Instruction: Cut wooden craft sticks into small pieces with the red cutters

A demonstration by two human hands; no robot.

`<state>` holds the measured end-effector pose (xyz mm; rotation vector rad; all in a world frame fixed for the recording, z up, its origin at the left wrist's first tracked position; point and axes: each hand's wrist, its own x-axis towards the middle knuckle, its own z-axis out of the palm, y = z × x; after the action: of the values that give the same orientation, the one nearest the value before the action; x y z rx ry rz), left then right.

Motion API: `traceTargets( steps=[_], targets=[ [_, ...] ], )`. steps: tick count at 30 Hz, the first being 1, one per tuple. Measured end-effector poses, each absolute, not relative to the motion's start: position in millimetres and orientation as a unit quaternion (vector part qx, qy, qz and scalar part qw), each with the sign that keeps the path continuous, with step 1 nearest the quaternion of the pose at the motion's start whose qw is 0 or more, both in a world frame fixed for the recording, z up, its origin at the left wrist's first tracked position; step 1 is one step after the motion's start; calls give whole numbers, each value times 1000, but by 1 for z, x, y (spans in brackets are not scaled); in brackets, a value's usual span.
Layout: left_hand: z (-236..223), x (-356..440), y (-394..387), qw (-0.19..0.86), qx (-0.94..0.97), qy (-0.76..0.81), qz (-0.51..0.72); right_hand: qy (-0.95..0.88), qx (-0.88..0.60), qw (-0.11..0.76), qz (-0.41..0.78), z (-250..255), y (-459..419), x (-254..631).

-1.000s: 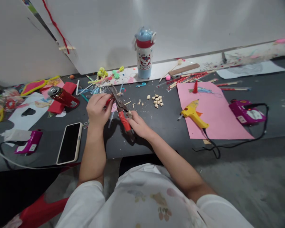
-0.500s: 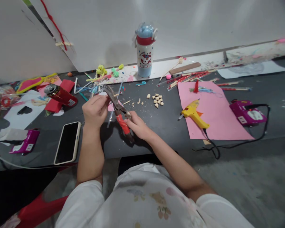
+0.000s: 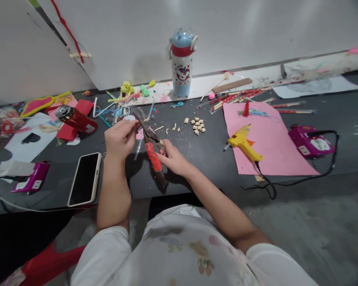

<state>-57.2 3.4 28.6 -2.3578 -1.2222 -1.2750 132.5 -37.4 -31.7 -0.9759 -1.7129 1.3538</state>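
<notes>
My right hand (image 3: 174, 158) is wrapped round the handles of a pair of metal snips (image 3: 150, 137). Red tape covers part of one handle, and the dark blades point up and left, away from my body. Close by the blades, my left hand (image 3: 121, 137) is closed in a pinch. A short pale end of a thin wooden stick (image 3: 146, 120) shows past the blades, in line with the pinching fingers; the rest is hidden. Right of the snips lies a group of small cut wooden pieces (image 3: 198, 126), with a few thinner bits nearer the blades.
A bottle (image 3: 182, 65) stands at the back. On the right, a yellow glue gun (image 3: 245, 145) rests on pink paper (image 3: 282, 153), its cord running to a purple power strip (image 3: 312, 141). Leftward are a phone (image 3: 85, 179), a tilted red can (image 3: 76, 120) and craft scraps.
The snips' taped handle has swung slightly down, its end now farther from my right fingers. My left hand has shifted slightly right.
</notes>
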Motion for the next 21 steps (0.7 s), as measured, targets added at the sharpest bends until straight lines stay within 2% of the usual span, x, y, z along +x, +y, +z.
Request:
traceTargets(
  steps=[21],
  targets=[
    [28,-62,2,53,-815,-456,-354,-662,-389,363,528,-33,-36,131]
  ],
)
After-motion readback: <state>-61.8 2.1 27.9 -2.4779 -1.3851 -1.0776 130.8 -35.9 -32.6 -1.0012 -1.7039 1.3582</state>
